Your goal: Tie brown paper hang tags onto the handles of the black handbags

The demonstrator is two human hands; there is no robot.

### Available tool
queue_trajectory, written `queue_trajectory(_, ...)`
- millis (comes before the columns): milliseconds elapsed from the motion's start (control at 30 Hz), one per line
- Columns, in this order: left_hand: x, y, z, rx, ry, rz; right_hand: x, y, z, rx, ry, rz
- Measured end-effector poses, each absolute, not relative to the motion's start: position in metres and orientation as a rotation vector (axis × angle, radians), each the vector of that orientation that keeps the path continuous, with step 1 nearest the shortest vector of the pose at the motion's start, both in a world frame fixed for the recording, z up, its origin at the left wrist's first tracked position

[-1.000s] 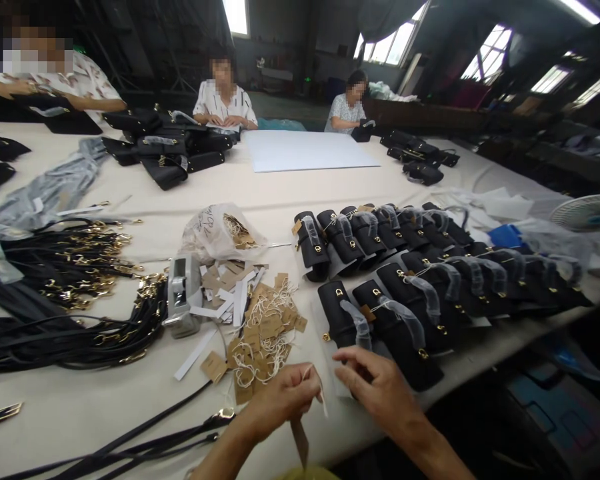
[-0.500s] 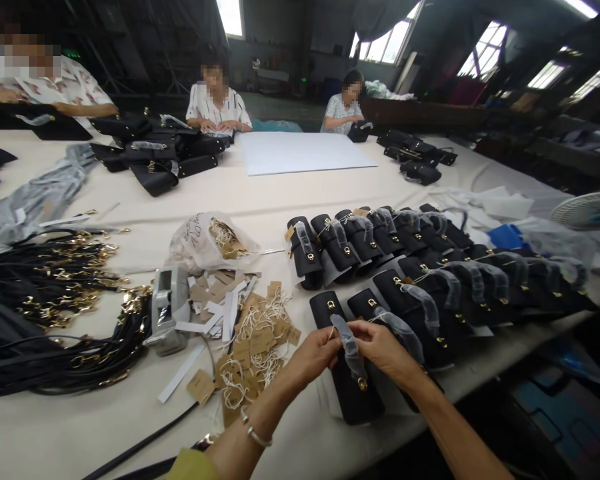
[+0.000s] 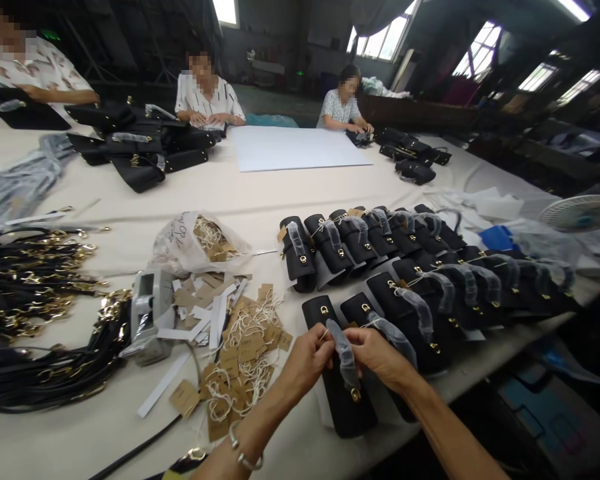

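Note:
My left hand (image 3: 310, 357) is closed beside the plastic-wrapped handle (image 3: 341, 343) of a black handbag (image 3: 343, 410) with gold fittings. A thin pale string (image 3: 325, 335) shows at its fingertips. On the handle's other side, my right hand (image 3: 377, 357) has thumb and fingers pinched together against the wrap; what lies between them is hidden. The handbag lies on the table near its front edge. To the left is a pile of brown tags (image 3: 245, 347) with white strings. A second black handbag (image 3: 360, 307) lies partly under my right hand.
Two rows of black handbags with wrapped handles (image 3: 425, 310) stretch to the right. Left are a grey device (image 3: 150, 313), paper strips, a bag of tags (image 3: 195, 243) and black straps (image 3: 45, 373). Co-workers sit across the table beyond a white board (image 3: 300, 150). A fan (image 3: 580, 213) stands right.
The whole view has shifted slightly, so the table things sit further left. Both hands stay at the same handle, with little change in their grip.

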State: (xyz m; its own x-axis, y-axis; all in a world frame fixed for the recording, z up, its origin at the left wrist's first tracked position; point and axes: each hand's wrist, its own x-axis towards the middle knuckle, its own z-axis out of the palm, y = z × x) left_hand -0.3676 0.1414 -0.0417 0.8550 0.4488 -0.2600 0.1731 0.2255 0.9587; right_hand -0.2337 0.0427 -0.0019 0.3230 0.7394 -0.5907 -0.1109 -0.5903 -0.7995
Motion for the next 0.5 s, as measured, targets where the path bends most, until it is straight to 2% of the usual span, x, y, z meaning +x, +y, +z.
queue_trajectory(367, -0.379, 0.148, -0.041, 1.354, 0.432, 0.166, -0.232, 0.048, -0.001, -1.761, -0.463, 1.371)
queue_trajectory(500, -0.38, 0.141, -0.055, 1.267, 0.42, 0.156, -0.229, 0.044, -0.017, -1.706, -0.404, 1.389)
